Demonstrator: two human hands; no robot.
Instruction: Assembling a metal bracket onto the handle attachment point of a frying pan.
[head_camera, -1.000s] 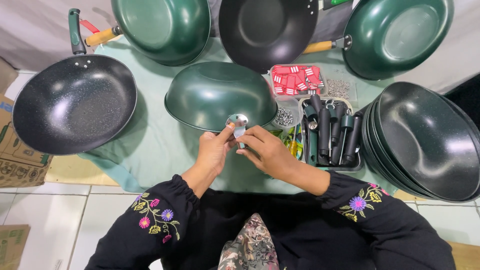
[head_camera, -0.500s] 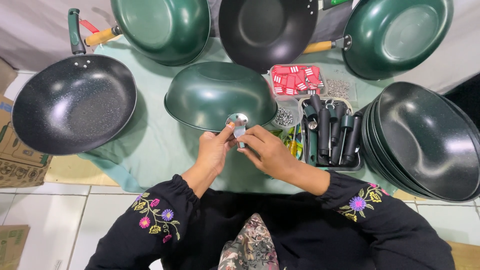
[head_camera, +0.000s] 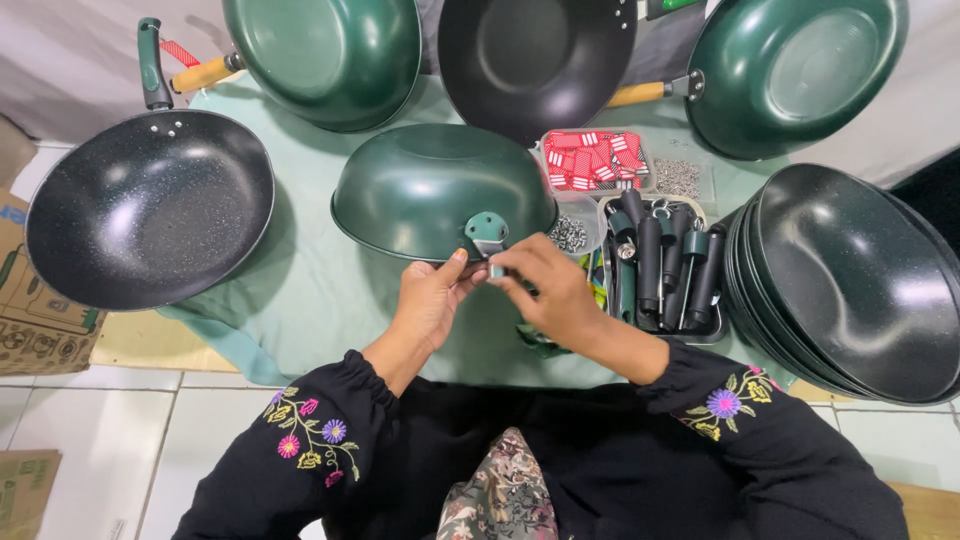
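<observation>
Resting upside down mid-surface, the green wok (head_camera: 430, 190) looks stiff, heavy and slick; its metal bracket (head_camera: 487, 233) seems the surest hold. Left hand (head_camera: 430, 298) and right hand (head_camera: 545, 290) pinch together at the bracket; whatever small part they hold is hidden.

A cookware assembly workshop: many woks (head_camera: 840, 280), loose handles (head_camera: 665, 265) and screws (head_camera: 680, 177).

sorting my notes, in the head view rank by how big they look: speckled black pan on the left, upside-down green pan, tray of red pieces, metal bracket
1. Speckled black pan
2. Upside-down green pan, slightly smaller, partly hidden
3. Tray of red pieces
4. Metal bracket, at the fingertips of the left hand and right hand
</observation>
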